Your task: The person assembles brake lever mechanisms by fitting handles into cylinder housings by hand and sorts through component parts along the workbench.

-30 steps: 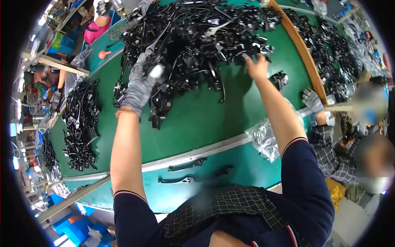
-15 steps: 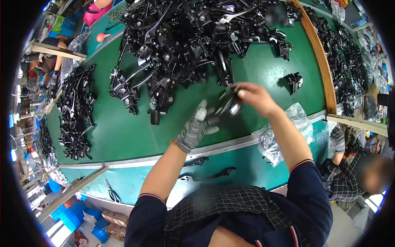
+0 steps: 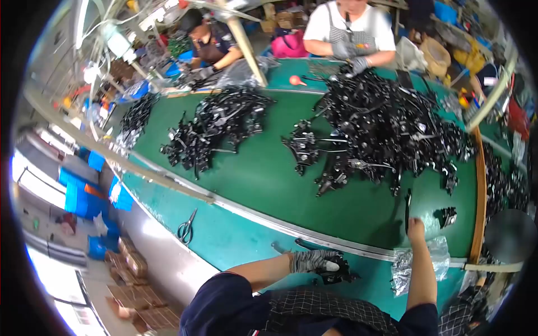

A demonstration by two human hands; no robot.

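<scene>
One green table point(image 3: 263, 187), filling most of the view, with a metal rail along it and a paler strip on the near side. One large heap of black lever assemblies point(image 3: 386, 126), right of centre toward the far side; beyond it, a person in a white shirt point(image 3: 316, 28), gloved hands at its far edge. One smaller heap of like parts point(image 3: 221, 126), well apart to the left. One wooden bar point(image 3: 480, 196), bordering the right side. One clear plastic bag point(image 3: 402, 269), across the rail beside the right forearm. One dark hand tool point(image 3: 186, 229) with looped handles, on the near strip. One left hand point(image 3: 315, 261), in a striped grey glove, closed around a black assembly point(image 3: 343, 274) above that strip. One right hand point(image 3: 416, 229), bare, fingers together on a slender black lever point(image 3: 408, 204), pointing away. One loose black part point(image 3: 448, 217), near the right hand. One red bulb point(image 3: 297, 80), left of the large heap.
</scene>
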